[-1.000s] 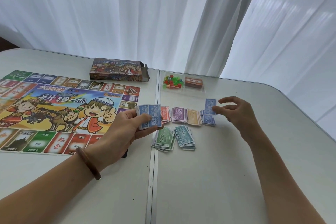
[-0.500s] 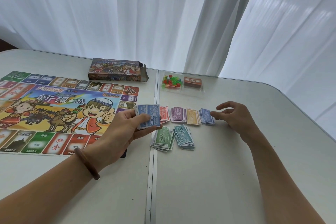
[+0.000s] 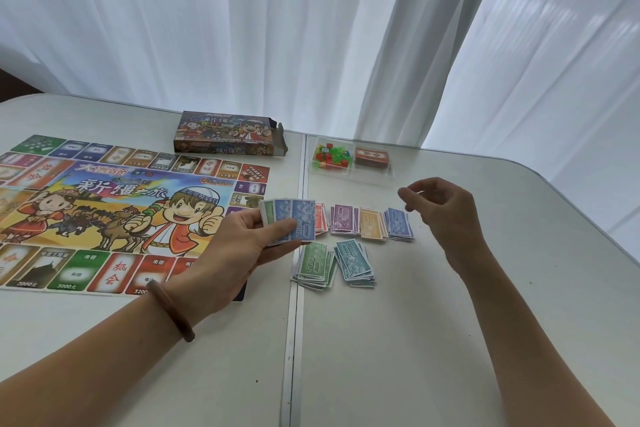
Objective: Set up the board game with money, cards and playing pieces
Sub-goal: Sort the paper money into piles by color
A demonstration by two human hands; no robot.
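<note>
My left hand (image 3: 239, 250) grips a fanned stack of paper money (image 3: 291, 222), a blue 2000 note on top. On the table lie sorted money piles: red (image 3: 321, 217), purple (image 3: 343, 220), orange (image 3: 372, 224) and blue (image 3: 400, 224) in a row, with green (image 3: 313, 265) and teal (image 3: 356, 263) piles in front. My right hand (image 3: 440, 211) hovers just right of the blue pile, fingers loosely curled and holding nothing. The colourful game board (image 3: 114, 215) lies flat at the left.
The game box (image 3: 228, 132) lies open-ended behind the board. A clear tray (image 3: 349, 173) holds small coloured playing pieces (image 3: 330, 154) and a red card deck (image 3: 372, 158). White curtains hang behind the table. A seam (image 3: 294, 322) runs down the tabletop.
My right hand laid a blue note on the blue pile, then lifted away empty. My left hand stayed in place with the money stack.
</note>
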